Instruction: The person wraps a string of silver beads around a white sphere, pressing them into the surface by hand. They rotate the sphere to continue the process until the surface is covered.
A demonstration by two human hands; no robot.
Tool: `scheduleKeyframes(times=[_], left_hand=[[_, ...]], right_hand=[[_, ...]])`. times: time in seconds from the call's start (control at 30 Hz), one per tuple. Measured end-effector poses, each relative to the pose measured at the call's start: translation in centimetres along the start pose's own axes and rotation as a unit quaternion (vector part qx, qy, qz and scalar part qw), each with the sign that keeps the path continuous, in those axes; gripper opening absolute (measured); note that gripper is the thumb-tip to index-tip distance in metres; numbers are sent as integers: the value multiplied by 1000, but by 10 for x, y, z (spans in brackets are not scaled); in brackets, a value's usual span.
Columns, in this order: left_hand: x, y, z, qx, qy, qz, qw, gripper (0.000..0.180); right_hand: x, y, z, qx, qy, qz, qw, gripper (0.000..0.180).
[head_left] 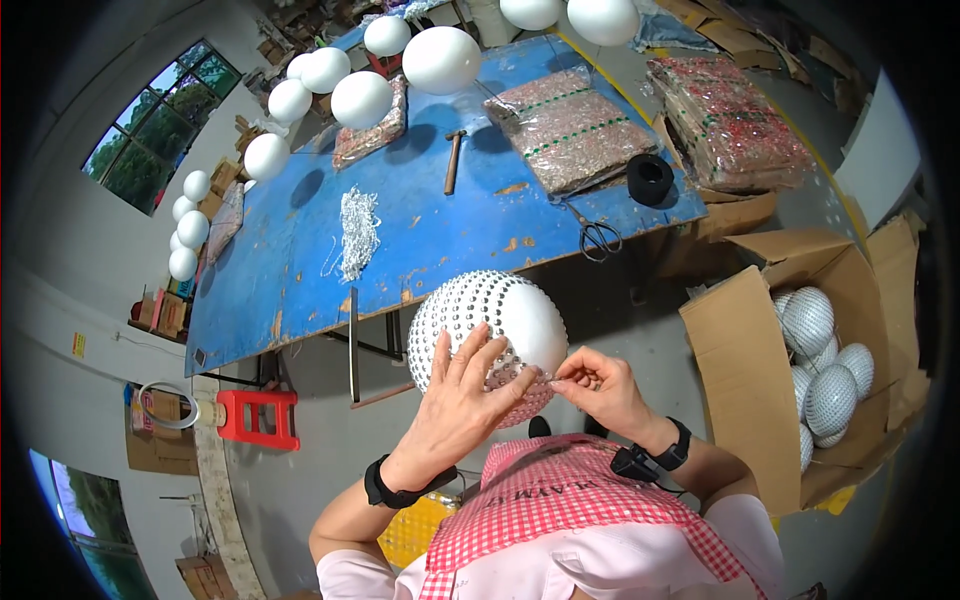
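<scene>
A white ball (537, 318) is in front of me, wound over much of its surface with rows of small silver beads; a smooth white patch stays bare at its upper right. My left hand (462, 385) lies on its near side with fingers spread, the thumb stretched toward the right. At the ball's lower right edge, my right hand (603, 388) pinches thumb and forefinger together, close to the left thumb tip. What sits in that pinch is too small to make out. Pinkish tones show on the beads at the ball's underside.
Beyond the ball stands a blue table (420, 240) bearing a bundle of silver strands (358, 235), a hammer (453, 163), scissors (598, 238), a black roll (650, 179) and wrapped packs (570, 130). White balls (441, 60) hang above. Right: a carton (745, 385) of beaded balls. Left: a red stool (258, 418).
</scene>
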State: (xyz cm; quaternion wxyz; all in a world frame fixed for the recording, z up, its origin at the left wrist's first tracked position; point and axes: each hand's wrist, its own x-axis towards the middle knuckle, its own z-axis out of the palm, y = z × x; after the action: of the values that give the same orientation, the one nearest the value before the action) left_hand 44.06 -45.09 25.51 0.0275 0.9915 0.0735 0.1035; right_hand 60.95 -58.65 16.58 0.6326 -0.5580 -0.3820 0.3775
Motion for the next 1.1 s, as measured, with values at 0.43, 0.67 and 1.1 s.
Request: scheduleKeyframes(times=[0.43,0.67,1.1], left_hand=[[-2,11,16,70,54,-3,996,44],[-5,19,20,87,59,-16,994,47],[-8,20,23,95,53,-8,994,43]], right_hand=[[-7,6,-17,-142,45,-73,986,14],[-1,-2,-4,-344,49,-293,891,21],[6,-11,-2,122,-22,137,983,12]])
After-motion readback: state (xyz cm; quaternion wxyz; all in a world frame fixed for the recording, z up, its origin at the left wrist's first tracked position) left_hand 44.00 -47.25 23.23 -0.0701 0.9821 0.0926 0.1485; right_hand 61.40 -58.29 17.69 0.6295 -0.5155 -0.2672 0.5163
